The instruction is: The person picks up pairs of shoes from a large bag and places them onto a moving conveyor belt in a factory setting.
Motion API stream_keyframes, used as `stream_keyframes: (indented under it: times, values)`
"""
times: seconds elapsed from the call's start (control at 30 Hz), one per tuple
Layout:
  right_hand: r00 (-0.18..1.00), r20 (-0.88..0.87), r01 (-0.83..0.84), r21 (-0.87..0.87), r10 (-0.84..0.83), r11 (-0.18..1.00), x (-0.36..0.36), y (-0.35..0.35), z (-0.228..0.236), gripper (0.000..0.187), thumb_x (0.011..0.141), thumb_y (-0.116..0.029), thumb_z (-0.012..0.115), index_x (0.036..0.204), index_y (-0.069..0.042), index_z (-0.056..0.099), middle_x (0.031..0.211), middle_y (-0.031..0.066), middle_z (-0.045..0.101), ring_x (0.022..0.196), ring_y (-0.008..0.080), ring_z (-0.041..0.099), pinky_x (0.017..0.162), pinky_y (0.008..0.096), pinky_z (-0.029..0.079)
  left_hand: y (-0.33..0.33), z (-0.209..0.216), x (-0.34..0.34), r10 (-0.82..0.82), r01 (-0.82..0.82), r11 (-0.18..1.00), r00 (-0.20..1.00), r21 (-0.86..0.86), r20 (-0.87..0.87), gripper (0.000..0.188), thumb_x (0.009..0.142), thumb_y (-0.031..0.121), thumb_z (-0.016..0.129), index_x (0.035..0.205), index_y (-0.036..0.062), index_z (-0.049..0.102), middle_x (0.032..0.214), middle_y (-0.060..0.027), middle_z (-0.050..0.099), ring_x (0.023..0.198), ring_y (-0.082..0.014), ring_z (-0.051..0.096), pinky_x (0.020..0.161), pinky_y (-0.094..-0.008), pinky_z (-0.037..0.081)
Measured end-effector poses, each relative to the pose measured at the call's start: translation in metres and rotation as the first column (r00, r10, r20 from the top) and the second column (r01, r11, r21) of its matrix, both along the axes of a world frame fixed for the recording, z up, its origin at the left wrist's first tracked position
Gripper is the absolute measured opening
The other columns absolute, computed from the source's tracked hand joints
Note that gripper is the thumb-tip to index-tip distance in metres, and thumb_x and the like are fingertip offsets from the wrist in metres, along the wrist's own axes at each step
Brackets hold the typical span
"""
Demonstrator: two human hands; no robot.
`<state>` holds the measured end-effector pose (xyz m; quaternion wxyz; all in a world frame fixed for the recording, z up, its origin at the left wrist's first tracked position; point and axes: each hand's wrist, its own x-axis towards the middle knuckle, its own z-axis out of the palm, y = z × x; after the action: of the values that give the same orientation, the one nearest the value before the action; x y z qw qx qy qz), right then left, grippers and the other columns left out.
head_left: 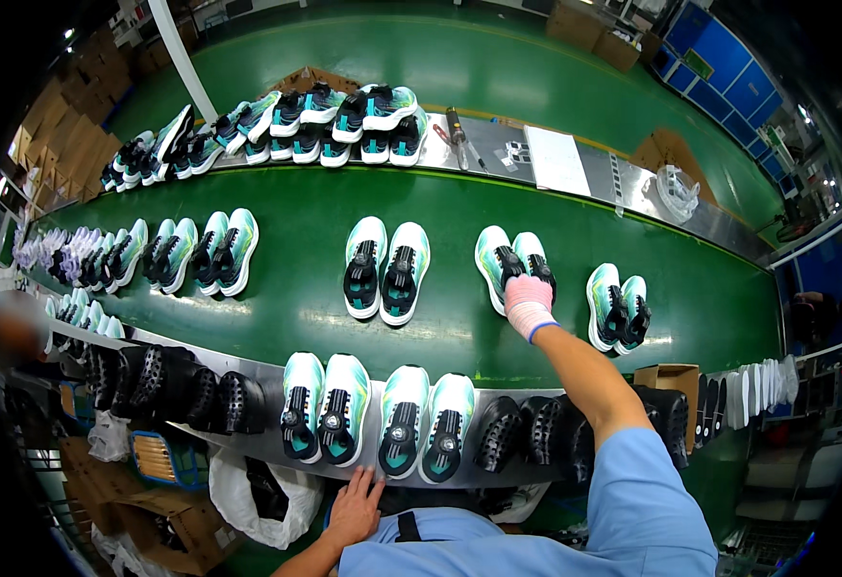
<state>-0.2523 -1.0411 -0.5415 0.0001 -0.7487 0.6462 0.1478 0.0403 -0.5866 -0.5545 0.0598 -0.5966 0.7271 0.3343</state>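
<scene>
My right hand, in a pink and white knit glove, is closed at the heel end of a pair of white, mint and black sneakers on the green conveyor belt. Its fingertips are partly hidden against the shoes. My bare left hand lies with fingers spread on the near metal ledge. Just beyond it, two pairs of similar sneakers stand on that ledge. Another pair sits mid-belt, and a further pair lies to the right of my gloved hand.
More sneakers line the belt at left, and others are piled on the far ledge by a screwdriver and white paper. Black shoe-shaped forms flank the near pairs. Insoles stand at right. Someone is at far left.
</scene>
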Motion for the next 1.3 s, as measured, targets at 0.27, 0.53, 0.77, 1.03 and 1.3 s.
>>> stream_keyframes:
  times: [0.27, 0.53, 0.77, 1.03, 1.3]
  values:
    - [0.998, -0.061, -0.01, -0.038, 0.008, 0.999, -0.014, 0.043, 0.013, 0.05, 0.079, -0.047, 0.082, 0.119, -0.019, 0.073, 0.12, 0.0148, 0.064, 0.117, 0.0344, 0.061, 0.09, 0.046, 0.052, 0.002, -0.002, -0.004, 0.026, -0.026, 0.999, 1.0, 0.033, 0.017, 0.075, 0.084, 0.025, 0.074, 0.153, 0.0099, 0.048, 0.165, -0.0207, 0.034, 0.156, -0.0398, 0.027, 0.115, -0.0521, 0.04]
    - [0.97, 0.198, 0.111, 0.146, -0.139, 0.983, -0.018, 0.016, -0.016, 0.042, 0.091, -0.045, 0.073, 0.122, -0.016, 0.072, 0.123, 0.0198, 0.067, 0.118, 0.0392, 0.064, 0.1, 0.0475, 0.055, 0.005, -0.01, -0.003, 0.02, -0.022, 0.998, 0.999, 0.056, 0.047, 0.078, 0.083, 0.027, 0.078, 0.154, 0.0118, 0.049, 0.166, -0.0199, 0.03, 0.157, -0.0402, 0.023, 0.116, -0.0547, 0.04]
    - [0.95, 0.313, -0.044, 0.118, 0.005, 0.992, -0.027, 0.04, 0.006, 0.038, 0.091, -0.042, 0.07, 0.114, -0.013, 0.076, 0.121, 0.0199, 0.069, 0.117, 0.0368, 0.066, 0.097, 0.0474, 0.057, -0.003, -0.006, -0.013, 0.02, -0.025, 0.995, 0.998, 0.093, 0.059, 0.079, 0.082, 0.026, 0.08, 0.154, 0.0118, 0.049, 0.167, -0.0203, 0.026, 0.157, -0.0417, 0.022, 0.116, -0.055, 0.04]
    - [0.9, 0.139, 0.368, 0.266, -0.413, 0.891, -0.233, -0.048, 0.074, 0.04, 0.085, -0.034, 0.068, 0.111, -0.005, 0.078, 0.116, 0.0218, 0.075, 0.108, 0.0399, 0.072, 0.094, 0.0463, 0.057, 0.002, 0.0, -0.014, 0.093, -0.097, 0.991, 0.995, 0.096, 0.042, 0.077, 0.082, 0.025, 0.079, 0.153, 0.0112, 0.05, 0.167, -0.0213, 0.027, 0.157, -0.0424, 0.022, 0.116, -0.0549, 0.039]
    - [0.799, 0.088, 0.556, 0.268, -0.594, 0.787, -0.334, -0.035, -0.049, 0.062, 0.078, -0.034, 0.084, 0.124, 0.004, 0.071, 0.114, 0.0235, 0.076, 0.111, 0.0337, 0.073, 0.095, 0.0414, 0.055, 0.007, 0.005, -0.011, 0.101, -0.103, 0.995, 0.991, 0.012, 0.086, 0.069, 0.085, 0.019, 0.071, 0.15, 0.0055, 0.05, 0.162, -0.024, 0.035, 0.153, -0.0449, 0.03, 0.108, -0.0544, 0.047]
